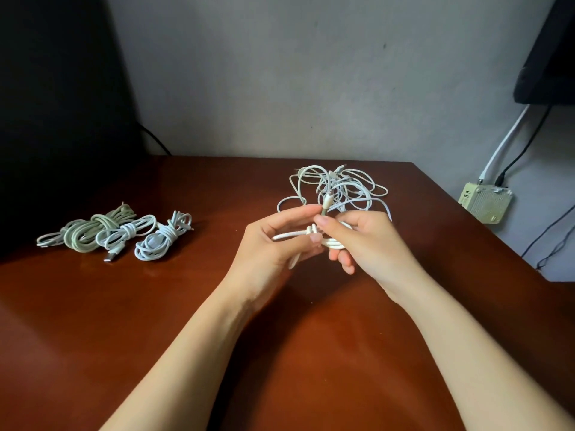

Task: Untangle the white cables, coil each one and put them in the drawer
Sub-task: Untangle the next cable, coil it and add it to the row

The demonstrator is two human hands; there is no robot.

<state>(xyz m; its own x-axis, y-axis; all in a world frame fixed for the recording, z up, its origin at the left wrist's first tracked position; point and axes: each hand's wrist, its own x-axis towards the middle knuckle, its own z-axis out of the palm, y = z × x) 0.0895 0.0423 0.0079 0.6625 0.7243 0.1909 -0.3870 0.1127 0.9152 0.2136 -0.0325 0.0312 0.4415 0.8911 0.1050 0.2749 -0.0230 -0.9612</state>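
White coiled cable [329, 242] lay crosswise between both hands, plug end [327, 203] pointing up; left fingers [298, 214] and right fingers [345, 262] curled round it

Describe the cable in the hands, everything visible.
The cable is white, smooth, plastic-looking, wound into a bundle of loops with turns wrapped across its middle. One end, with a pale plug, sticks upward. The left hand holds the loops; the right hand pinches the strand below the plug. It is held above the table, in front of the tangle.
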